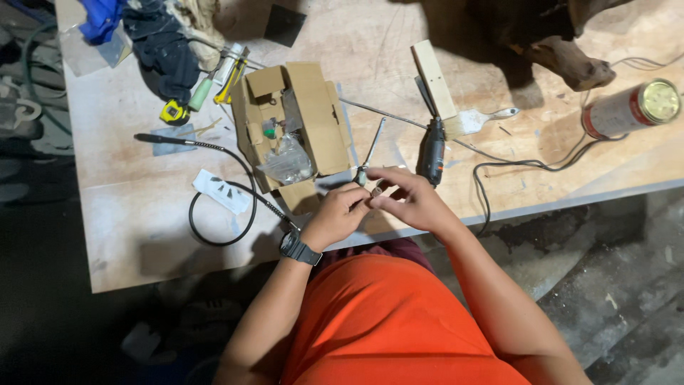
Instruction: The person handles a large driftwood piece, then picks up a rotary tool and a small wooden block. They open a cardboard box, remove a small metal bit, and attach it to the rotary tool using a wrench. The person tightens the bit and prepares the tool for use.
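An open cardboard box [292, 121] is set on the workbench [142, 214], with a plastic bag [288, 160] lying in it. Left of the box, a flexible shaft [221, 192] is looped beside a small packet [222, 191]; behind it, a tape measure [174, 112] is placed. Right of the box, a rotary tool [432, 153] lies before a wooden block [434, 78], with a paintbrush [481, 120] beside it. A can [630, 107] lies on its side far right. Both hands, left hand [338, 214] and right hand [410, 199], are held together at the near edge, before the box.

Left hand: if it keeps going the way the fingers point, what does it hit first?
Likely the right hand: the left hand points right and up, fingers already meeting it around a small tool. Depth unclear.
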